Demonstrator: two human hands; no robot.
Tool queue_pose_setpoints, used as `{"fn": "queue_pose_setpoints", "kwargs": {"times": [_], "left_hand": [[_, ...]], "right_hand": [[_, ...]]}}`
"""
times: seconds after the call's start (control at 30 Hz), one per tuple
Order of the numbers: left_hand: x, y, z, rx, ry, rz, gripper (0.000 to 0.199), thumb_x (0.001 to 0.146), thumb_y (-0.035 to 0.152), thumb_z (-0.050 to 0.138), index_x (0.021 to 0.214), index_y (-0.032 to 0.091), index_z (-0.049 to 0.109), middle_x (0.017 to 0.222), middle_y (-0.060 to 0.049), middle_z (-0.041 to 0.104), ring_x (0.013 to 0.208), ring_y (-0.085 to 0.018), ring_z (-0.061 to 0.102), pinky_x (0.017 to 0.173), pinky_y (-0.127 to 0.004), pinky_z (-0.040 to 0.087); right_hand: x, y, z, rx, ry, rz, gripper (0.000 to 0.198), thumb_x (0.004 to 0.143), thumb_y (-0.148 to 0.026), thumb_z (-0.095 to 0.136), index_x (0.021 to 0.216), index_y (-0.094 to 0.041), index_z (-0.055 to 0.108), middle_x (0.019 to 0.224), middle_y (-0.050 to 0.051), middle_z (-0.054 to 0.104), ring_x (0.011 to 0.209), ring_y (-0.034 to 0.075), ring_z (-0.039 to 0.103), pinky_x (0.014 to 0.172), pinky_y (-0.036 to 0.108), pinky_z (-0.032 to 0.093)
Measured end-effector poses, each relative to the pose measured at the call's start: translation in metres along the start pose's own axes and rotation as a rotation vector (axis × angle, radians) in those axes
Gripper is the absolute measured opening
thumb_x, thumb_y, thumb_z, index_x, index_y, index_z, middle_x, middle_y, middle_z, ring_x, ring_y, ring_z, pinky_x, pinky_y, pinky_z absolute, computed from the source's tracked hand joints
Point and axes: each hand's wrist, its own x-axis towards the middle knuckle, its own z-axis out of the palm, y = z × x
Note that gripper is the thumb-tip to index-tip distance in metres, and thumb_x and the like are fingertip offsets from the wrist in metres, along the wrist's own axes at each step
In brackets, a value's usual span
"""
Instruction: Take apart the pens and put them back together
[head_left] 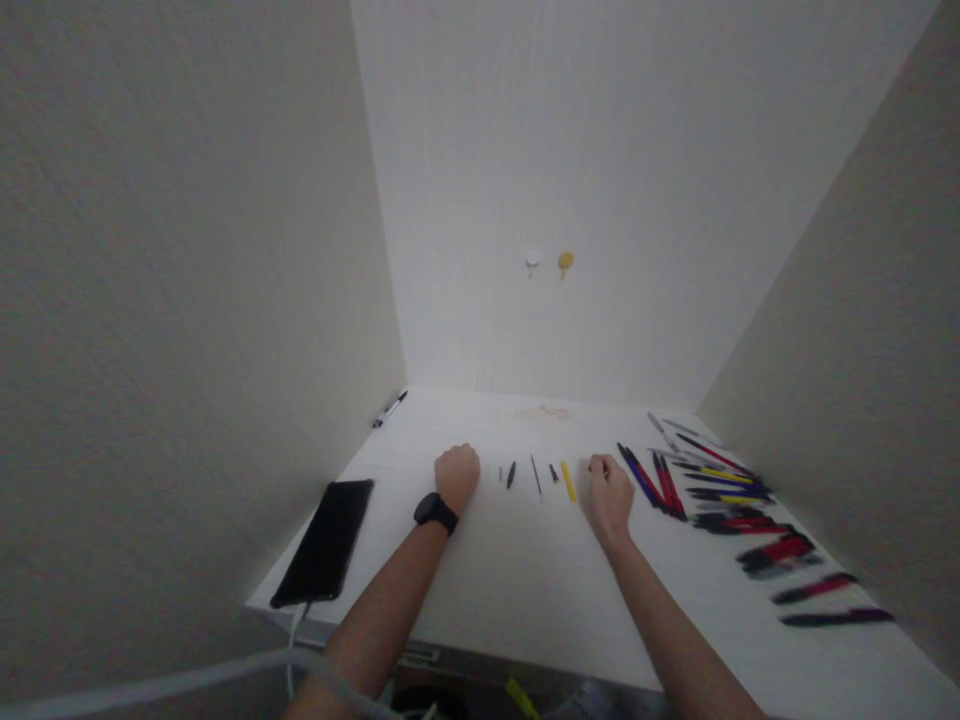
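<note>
Five small parts lie in a row on the white bench (pixel 517 590), between the person's two hands. From left to right I count one tiny grey sliver (pixel 501 474), one black pointed piece (pixel 511 474), one thin dark rod (pixel 536 477), one short dark piece (pixel 554 473) and one yellow tube (pixel 568 481). Any lettering on them is too small to read.

The left hand (pixel 457 474) rests curled into a fist just beside the grey sliver, with one black watch (pixel 435 510) on its wrist. The right hand (pixel 610 492) is closed too, near the yellow tube; from here I cannot tell whether either fist hides anything.

Beyond the right hand, a few blue, red and black pens (pixel 669 487) lie close together, and along the right side runs a longer spread of pens (pixel 780 548), well over a dozen, overlapping and too blurred to count exactly or to read. One pen with a black end (pixel 389 411) lies at the far left corner. One black tablet (pixel 326 545) sits at the left edge with one pale cable (pixel 298 618) below it. Two hooks are on the back wall (pixel 465 300): one white hook (pixel 532 258), one yellow hook (pixel 565 260).
</note>
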Motion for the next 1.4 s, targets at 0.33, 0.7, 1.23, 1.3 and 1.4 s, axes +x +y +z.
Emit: {"fn": "queue_pose_setpoints", "kwargs": {"times": [0.33, 0.7, 1.23, 1.3, 1.4], "left_hand": [[0.009, -0.03, -0.006, 0.074, 0.038, -0.155, 0.054, 0.095, 0.044, 0.026, 0.088, 0.012, 0.069, 0.086, -0.016, 0.069, 0.083, -0.024, 0.065, 0.068, -0.032, 0.043], [0.005, -0.021, -0.004, 0.129, 0.057, -0.004, 0.06, 0.098, 0.044, 0.018, 0.086, 0.013, 0.069, 0.084, -0.014, 0.07, 0.081, -0.022, 0.066, 0.069, -0.03, 0.045], [0.012, -0.02, 0.002, 0.143, 0.039, 0.071, 0.064, 0.098, 0.044, 0.015, 0.083, 0.015, 0.07, 0.081, -0.011, 0.07, 0.077, -0.022, 0.066, 0.066, -0.03, 0.043], [0.013, -0.02, 0.003, 0.143, 0.04, 0.072, 0.062, 0.098, 0.043, 0.016, 0.082, 0.015, 0.07, 0.081, -0.011, 0.07, 0.077, -0.022, 0.065, 0.066, -0.029, 0.043], [0.014, -0.02, 0.004, 0.139, 0.035, 0.076, 0.058, 0.098, 0.041, 0.019, 0.083, 0.016, 0.069, 0.081, -0.011, 0.069, 0.077, -0.021, 0.065, 0.066, -0.029, 0.042]], "right_hand": [[0.007, 0.008, -0.01, -0.313, -0.05, 0.15, 0.054, 0.09, -0.046, 0.031, 0.076, -0.015, 0.074, 0.076, 0.018, 0.07, 0.068, 0.024, 0.063, 0.058, 0.03, 0.036], [0.015, 0.012, -0.006, -0.327, -0.179, 0.268, 0.038, 0.083, -0.033, 0.041, 0.086, -0.019, 0.076, 0.085, 0.017, 0.072, 0.08, 0.03, 0.067, 0.062, 0.034, 0.044], [0.022, 0.012, 0.01, -0.695, -0.226, -0.102, 0.04, 0.095, -0.024, 0.033, 0.085, -0.01, 0.069, 0.081, 0.018, 0.07, 0.079, 0.026, 0.069, 0.065, 0.031, 0.048], [0.022, 0.013, 0.009, -0.708, -0.239, -0.11, 0.04, 0.096, -0.023, 0.033, 0.084, -0.01, 0.069, 0.081, 0.018, 0.07, 0.079, 0.026, 0.069, 0.065, 0.032, 0.048], [0.022, 0.014, 0.009, -0.725, -0.244, -0.129, 0.04, 0.096, -0.023, 0.032, 0.083, -0.01, 0.068, 0.08, 0.017, 0.07, 0.078, 0.026, 0.069, 0.064, 0.032, 0.048]]}}
